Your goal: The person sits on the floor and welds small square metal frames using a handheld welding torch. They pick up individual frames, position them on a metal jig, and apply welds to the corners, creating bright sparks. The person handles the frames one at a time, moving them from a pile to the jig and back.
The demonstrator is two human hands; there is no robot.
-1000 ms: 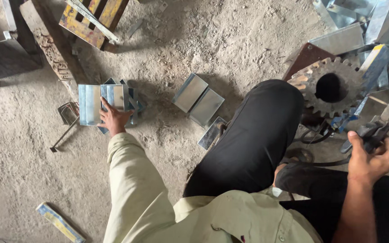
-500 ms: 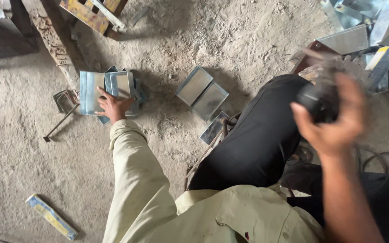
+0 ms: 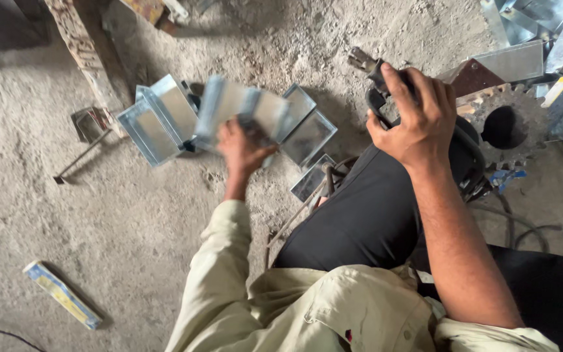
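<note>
1. Left hand (image 3: 241, 146), frame centre-left, gripping a blurred sheet-metal box (image 3: 242, 111) lifted off the floor (image 3: 131, 228).
2. Right hand (image 3: 415, 117), upper right, wrapped over a dark tool (image 3: 376, 81) above the black trouser knee (image 3: 373, 215).
3. More metal boxes (image 3: 158, 120) lying left of the lifted one.
4. Gear (image 3: 506, 124) at right edge.
5. Yellow-blue packet (image 3: 63, 294) lower left.

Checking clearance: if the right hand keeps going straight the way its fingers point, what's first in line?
The right hand, closed on a dark tool, points up and left. Beyond the tool's metal tip, the line meets only bare sandy floor. The toothed gear sits off to the right, outside that line. Depth is unclear.
</note>
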